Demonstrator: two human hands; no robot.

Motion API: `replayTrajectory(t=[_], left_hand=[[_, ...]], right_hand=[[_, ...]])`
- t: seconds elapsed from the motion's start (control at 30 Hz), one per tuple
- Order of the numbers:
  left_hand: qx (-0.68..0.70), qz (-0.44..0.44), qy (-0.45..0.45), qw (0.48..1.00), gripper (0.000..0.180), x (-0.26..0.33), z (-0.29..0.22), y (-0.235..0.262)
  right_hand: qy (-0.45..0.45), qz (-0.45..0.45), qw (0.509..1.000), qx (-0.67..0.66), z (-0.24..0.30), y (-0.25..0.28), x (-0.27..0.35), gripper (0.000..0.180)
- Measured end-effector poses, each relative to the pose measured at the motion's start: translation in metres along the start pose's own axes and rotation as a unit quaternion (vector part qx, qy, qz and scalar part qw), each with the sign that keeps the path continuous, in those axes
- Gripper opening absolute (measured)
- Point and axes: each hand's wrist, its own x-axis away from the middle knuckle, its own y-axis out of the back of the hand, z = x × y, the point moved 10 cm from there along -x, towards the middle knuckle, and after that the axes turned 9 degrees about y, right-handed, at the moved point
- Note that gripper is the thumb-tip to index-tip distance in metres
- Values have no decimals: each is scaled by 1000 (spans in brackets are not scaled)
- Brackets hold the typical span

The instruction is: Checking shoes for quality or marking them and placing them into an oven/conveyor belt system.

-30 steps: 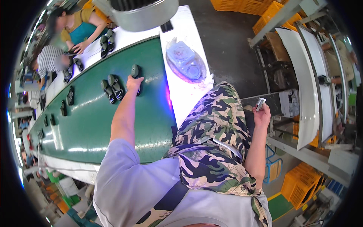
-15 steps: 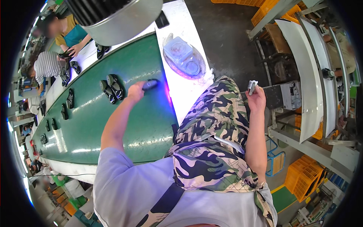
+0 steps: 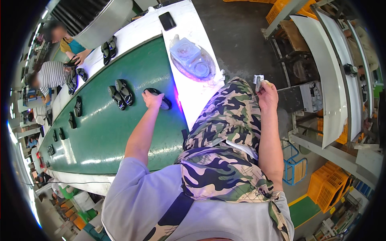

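Factory line, green conveyor belt [image 3: 120, 132] edged by a white counter [image 3: 193, 96]: left hand [image 3: 152, 98] clamped on a black shoe [image 3: 161, 100] at the belt's near edge, likely light, flexible, best gripped mid-body; right hand [image 3: 267, 94] beyond the counter, pinching a small grey tool [image 3: 258, 82].

A dark phone screen [image 3: 167, 20] and a clear plastic package [image 3: 191, 60] lie on the white table edge [image 3: 201, 100].
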Motion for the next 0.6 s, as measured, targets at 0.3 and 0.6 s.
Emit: replayTrajectory(t=[0.3, 0.6], left_hand=[[354, 409, 273, 796, 58, 24, 81, -62], [620, 497, 147, 589, 52, 102, -10, -12]], right_hand=[[-24, -23, 997, 65, -6, -5, 7, 17], [-3, 16, 995, 103, 0, -33, 10, 18]])
